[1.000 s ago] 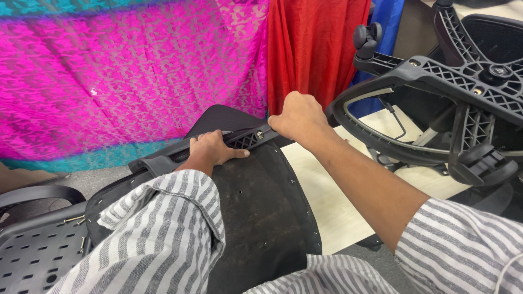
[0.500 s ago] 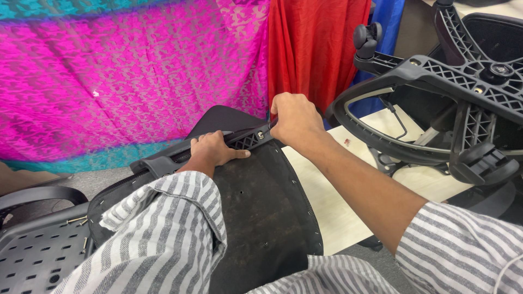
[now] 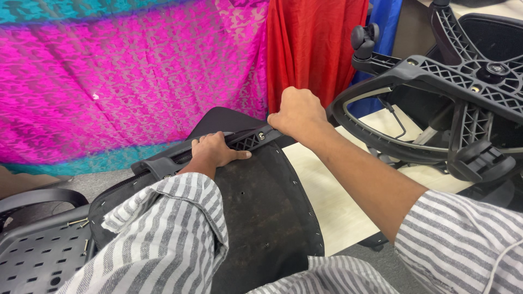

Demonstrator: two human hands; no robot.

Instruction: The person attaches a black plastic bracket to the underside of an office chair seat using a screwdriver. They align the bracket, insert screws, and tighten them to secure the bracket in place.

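Left hand point(image 3: 213, 153) lies flat, fingers together, pressing on the black bracket point(image 3: 239, 142) along the far edge of the chair seat pan point(image 3: 272, 218), which rests across the lap dead centre in view. Right hand point(image 3: 297, 113) is curled into a fist at the bracket's 2 o'clock end, clamped on something I can't make out. That pan looks like stiff moulded plastic, fairly light but bulky and awkward, probably not fragile. I'd grab it by the rim or that ribbed bracket. Upturned chair base point(image 3: 452, 81) sits at 2 o'clock, pink cloth point(image 3: 120, 76) at 11.
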